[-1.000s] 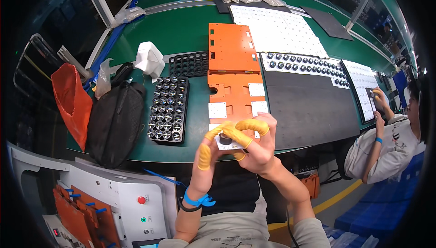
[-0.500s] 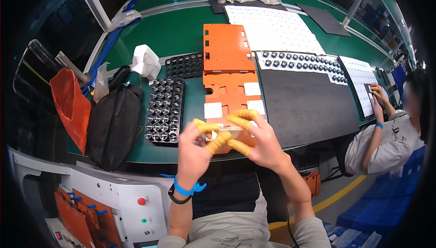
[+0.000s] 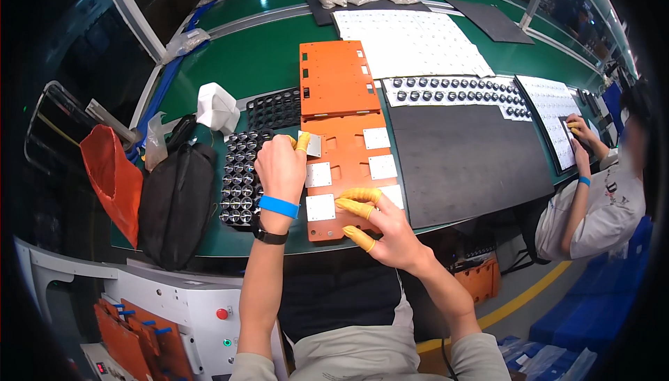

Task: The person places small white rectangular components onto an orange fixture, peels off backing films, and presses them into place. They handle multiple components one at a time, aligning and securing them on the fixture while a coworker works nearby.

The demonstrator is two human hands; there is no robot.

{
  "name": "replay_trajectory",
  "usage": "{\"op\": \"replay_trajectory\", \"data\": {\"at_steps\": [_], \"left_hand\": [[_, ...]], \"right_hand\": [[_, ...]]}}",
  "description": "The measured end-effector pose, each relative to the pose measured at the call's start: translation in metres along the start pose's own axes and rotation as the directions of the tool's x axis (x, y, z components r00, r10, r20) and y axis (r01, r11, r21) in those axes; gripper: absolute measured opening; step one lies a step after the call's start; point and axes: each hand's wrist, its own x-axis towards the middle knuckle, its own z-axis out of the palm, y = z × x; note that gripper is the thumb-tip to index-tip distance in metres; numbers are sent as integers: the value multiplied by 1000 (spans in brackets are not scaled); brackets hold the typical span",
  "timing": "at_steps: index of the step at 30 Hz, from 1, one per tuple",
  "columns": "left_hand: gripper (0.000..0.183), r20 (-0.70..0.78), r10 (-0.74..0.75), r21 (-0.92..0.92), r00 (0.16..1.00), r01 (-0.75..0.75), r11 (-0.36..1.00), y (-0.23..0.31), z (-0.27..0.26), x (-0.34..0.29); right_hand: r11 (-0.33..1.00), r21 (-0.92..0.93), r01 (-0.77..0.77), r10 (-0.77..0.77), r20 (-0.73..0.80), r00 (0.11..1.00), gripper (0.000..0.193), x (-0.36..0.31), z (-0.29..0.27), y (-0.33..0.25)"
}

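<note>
My left hand (image 3: 281,166), in yellow finger cots, is closed at the far left slot of the orange fixture (image 3: 341,130). Its fingertips pinch the edge of a small white square plate (image 3: 314,146), lying at that slot. Over the near end of the fixture, my right hand (image 3: 382,226) has its yellow-covered fingers apart and holds nothing. Its fingertips hover by the near left white plate (image 3: 320,208); whether they touch it I cannot tell. More white plates sit in the fixture, such as one at the far right slot (image 3: 376,138). The orange lid (image 3: 336,78) is folded back.
Left of the fixture stands a black tray of round, shiny parts (image 3: 240,172), beside an empty-celled black tray (image 3: 273,109). A dark mat (image 3: 460,165) and a white sheet with black round parts (image 3: 453,92) lie right. A co-worker (image 3: 585,207) works at far right.
Both hands were together over the fixture's near end, holding a small flat piece. My left hand has moved away to the far left slot with a plate; my right hand has let go and opened.
</note>
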Motion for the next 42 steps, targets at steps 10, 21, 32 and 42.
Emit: {"op": "replay_trajectory", "data": {"at_steps": [10,21,32,42], "left_hand": [[41,76,-16,-37,997,19,999,-5,23,0],[40,70,5,-1,998,-5,1000,-6,29,-4],[42,86,-1,-11,996,2,1000,-6,28,-2],[15,45,114,142,992,-119,983,-7,31,-6]], "right_hand": [[1000,8,31,-31,-3,1000,43,-1,-10,5],[989,145,-4,6,-8,1000,41,6,-3,4],[995,49,85,-86,27,996,41,4,-2,7],[994,-39,-100,90,-213,973,38,97,-34,45]]}}
